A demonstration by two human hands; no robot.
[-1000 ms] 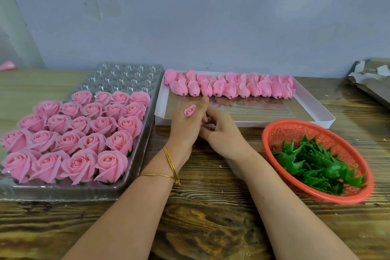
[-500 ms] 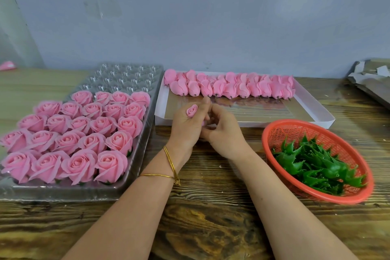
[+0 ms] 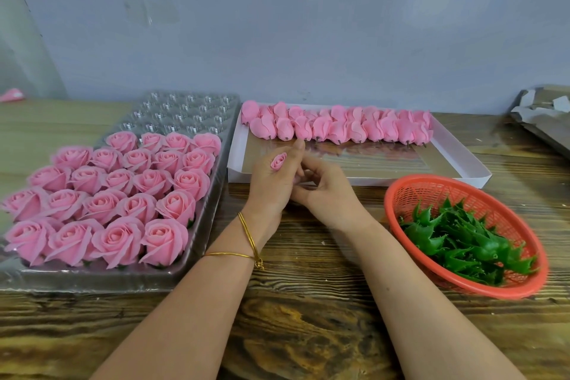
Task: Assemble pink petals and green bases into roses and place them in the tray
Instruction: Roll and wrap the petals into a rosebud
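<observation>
While my left hand grips the pink bud at centre frame, probably for fitting, I can't tell my right hand grasp.

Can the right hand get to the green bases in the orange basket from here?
Probably yes: the orange basket sits open-topped just to the right of the right hand, with nothing between them and the green bases heaped uncovered.

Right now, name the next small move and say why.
Probably: the right hand reaches to the basket and picks one of the bases. The left hand holds a bud with no green showing on it, and the basket stands just right of the hands.
</observation>
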